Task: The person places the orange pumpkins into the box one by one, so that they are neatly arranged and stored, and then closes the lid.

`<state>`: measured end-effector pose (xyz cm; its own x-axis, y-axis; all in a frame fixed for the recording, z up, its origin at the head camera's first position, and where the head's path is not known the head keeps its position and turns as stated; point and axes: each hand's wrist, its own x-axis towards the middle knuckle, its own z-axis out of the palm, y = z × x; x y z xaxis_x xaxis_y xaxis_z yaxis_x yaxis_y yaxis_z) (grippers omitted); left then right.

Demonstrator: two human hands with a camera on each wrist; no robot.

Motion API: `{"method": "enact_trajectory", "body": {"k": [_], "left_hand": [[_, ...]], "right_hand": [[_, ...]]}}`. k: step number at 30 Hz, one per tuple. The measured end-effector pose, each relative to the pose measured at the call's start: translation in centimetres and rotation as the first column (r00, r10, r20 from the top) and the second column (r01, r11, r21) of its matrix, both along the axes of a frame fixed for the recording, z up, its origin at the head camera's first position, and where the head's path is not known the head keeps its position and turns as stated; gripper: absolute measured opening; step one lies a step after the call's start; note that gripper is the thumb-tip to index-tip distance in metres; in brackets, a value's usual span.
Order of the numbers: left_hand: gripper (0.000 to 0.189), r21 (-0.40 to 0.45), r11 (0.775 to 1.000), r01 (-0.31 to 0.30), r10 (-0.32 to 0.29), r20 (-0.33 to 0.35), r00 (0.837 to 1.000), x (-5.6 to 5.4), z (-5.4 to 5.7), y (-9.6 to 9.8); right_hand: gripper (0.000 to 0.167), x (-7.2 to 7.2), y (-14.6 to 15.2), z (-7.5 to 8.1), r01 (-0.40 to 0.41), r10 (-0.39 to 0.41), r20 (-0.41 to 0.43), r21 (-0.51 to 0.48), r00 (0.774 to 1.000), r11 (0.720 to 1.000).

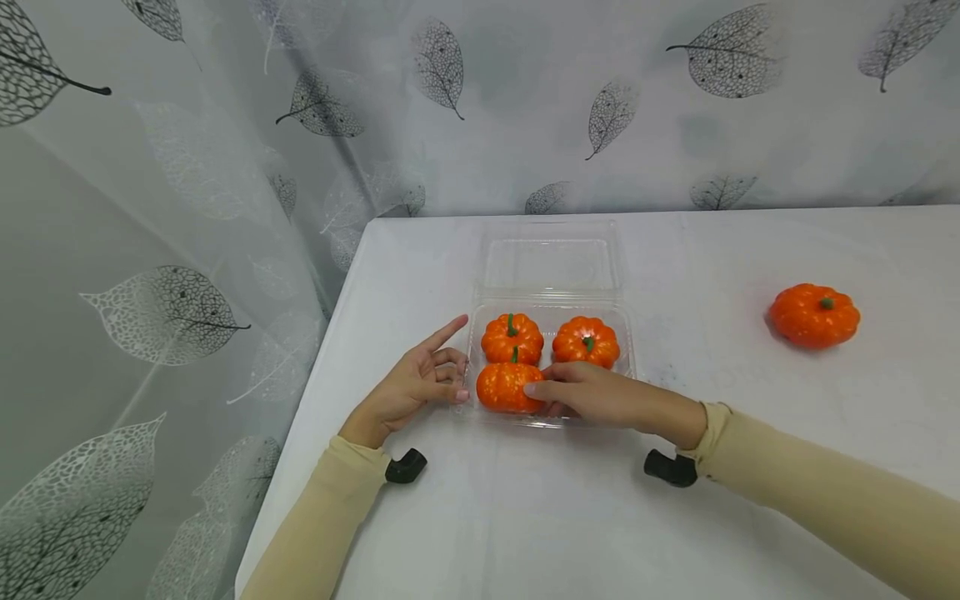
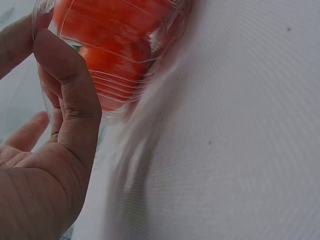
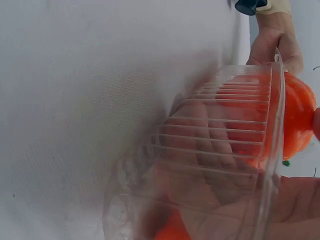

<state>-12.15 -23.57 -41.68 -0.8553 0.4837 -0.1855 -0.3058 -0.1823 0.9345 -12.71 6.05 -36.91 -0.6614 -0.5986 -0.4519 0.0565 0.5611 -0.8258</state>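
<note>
A clear plastic clamshell container [image 1: 581, 417] stands on the table with its lid [image 1: 551, 262] folded back. Inside, two small orange toy pumpkins sit in the rear part, one at the left [image 1: 498, 342] and one at the right [image 1: 576, 337]. My right hand [image 1: 600, 396] grips a third pumpkin [image 1: 501, 388] at the front left, thumb on top and fingers down inside the wall. With thumb and curled fingers my left hand [image 1: 412, 383] holds the container's left rim, its index finger stretched out. Through the plastic, the right fingers [image 3: 192, 145] show beside the pumpkin.
Another orange pumpkin [image 1: 815, 316] lies on the white tablecloth [image 1: 720, 333] to the far right. A leaf-patterned curtain [image 1: 525, 108] hangs behind the table and along its left side. Dark camera mounts [image 1: 406, 467] stick out at both wrists.
</note>
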Motion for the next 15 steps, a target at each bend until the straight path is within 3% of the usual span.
{"method": "enact_trajectory", "body": {"k": [8, 15], "left_hand": [[0.103, -0.005, 1.0, 0.003, -0.003, -0.007, 1.0, 0.02, -0.09, -0.06], [0.102, -0.002, 1.0, -0.001, 0.001, 0.0, 1.0, 0.0, 0.04, -0.08]], "right_hand": [[0.04, 0.0, -0.32, -0.25, 0.008, -0.008, 0.009, -0.032, 1.0, 0.999], [0.045, 0.06, -0.14, 0.0, -0.005, 0.005, 0.001, -0.031, 1.0, 0.999]]}}
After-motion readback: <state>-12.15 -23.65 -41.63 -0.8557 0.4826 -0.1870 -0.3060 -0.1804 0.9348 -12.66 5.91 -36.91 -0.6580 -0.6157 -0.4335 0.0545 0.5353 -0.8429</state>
